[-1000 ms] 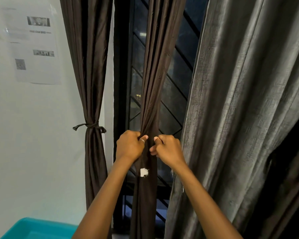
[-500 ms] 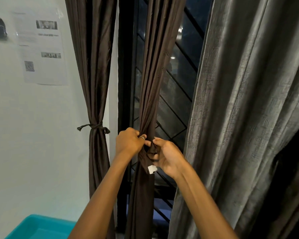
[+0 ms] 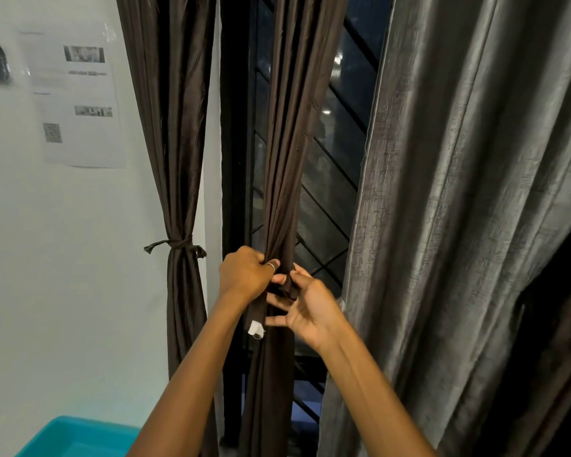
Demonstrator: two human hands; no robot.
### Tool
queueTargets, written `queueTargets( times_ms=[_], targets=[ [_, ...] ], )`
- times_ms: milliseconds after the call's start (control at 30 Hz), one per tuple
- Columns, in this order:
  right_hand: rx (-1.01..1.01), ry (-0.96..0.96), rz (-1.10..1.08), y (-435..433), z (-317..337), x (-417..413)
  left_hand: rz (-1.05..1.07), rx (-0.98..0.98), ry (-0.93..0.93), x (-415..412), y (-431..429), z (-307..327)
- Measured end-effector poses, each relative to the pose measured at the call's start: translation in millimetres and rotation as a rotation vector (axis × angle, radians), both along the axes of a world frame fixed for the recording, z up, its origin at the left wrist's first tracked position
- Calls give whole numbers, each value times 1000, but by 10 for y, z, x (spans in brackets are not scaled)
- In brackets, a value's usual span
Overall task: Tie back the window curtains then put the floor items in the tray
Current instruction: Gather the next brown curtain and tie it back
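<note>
Curtains fill most of the view: a broad grey curtain (image 3: pixel 459 209) hangs loose on the right, a dark brown panel (image 3: pixel 175 133) on the left is already cinched at its waist by a knotted tie (image 3: pixel 175 246), and a second brown panel (image 3: pixel 297 143) hangs gathered into a narrow bundle in front of the barred window (image 3: pixel 340 179). Low in the left corner, the rim of a teal tray (image 3: pixel 63 433) shows; no floor items can be seen from here.

Both hands work at the middle of the second brown panel. The left hand (image 3: pixel 246 275) is closed around the bundled cloth, pinching it tight. The right hand (image 3: pixel 305 308) is partly open, its thumb and forefinger nipping a strip of brown tie-back (image 3: pixel 285 286), the other fingers spread. A loose end of that strip, tipped with a small white tag (image 3: pixel 256 329), hangs just below the left hand.

The step in hand appears to be the tying of this panel, with the knot not yet finished. The next move probably calls for passing the free end through and drawing it snug while the left hand keeps the folds together; the grey curtain and the floor items seem left to do.
</note>
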State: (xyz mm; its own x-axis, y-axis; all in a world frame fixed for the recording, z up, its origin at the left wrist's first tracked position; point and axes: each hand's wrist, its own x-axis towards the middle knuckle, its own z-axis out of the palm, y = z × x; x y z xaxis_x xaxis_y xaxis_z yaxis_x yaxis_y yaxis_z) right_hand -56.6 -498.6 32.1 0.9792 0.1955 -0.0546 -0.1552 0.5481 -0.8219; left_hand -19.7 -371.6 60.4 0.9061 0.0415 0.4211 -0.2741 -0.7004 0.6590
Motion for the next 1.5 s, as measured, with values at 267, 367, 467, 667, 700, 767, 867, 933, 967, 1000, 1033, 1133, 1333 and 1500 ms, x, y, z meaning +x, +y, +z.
queueTargets(
  times_ms=[267, 367, 467, 667, 700, 767, 867, 933, 967, 1000, 1033, 1133, 1333, 1500],
  targets=[
    [117, -45, -55, 75, -76, -35, -39, -85, 75, -14, 32, 16],
    [106, -16, -92, 93, -92, -19, -44, -60, 75, -36, 44, 13],
    [105, -32, -86, 110, -76, -4, -25, 23, 107, -113, 55, 56],
    [65, -105, -35, 191, -105, -24, 114, 82, -273, -579, -69, 84],
    [80, -116, -19, 200, -115, -19, 54, 125, -287, -645, -91, 70],
    [91, -138, 1, 207, -142, -8, -23, 275, -233, -709, -113, 20],
    [54, -148, 13, 198, -180, 12, -16, 480, -127, -720, -122, -15],
    [40, -148, 13, 192, -179, 9, 33, 566, -142, -717, -164, -42],
    [36, -138, 9, 190, -184, 11, 64, 609, -162, -716, -196, -55],
    [34, -126, 0, 191, -186, 10, 92, 647, -182, -710, -226, -73],
    [32, -114, -13, 188, -184, 5, 114, 675, -202, -695, -254, -90],
    [16, -102, -25, 168, -181, 16, 151, 714, -233, -642, -312, -114],
    [-6, -109, -96, 213, -238, 39, 95, 668, -297, -568, -224, -3],
    [-77, -185, -242, 299, -334, 64, 104, 541, -298, -511, -107, 148]
  ],
)
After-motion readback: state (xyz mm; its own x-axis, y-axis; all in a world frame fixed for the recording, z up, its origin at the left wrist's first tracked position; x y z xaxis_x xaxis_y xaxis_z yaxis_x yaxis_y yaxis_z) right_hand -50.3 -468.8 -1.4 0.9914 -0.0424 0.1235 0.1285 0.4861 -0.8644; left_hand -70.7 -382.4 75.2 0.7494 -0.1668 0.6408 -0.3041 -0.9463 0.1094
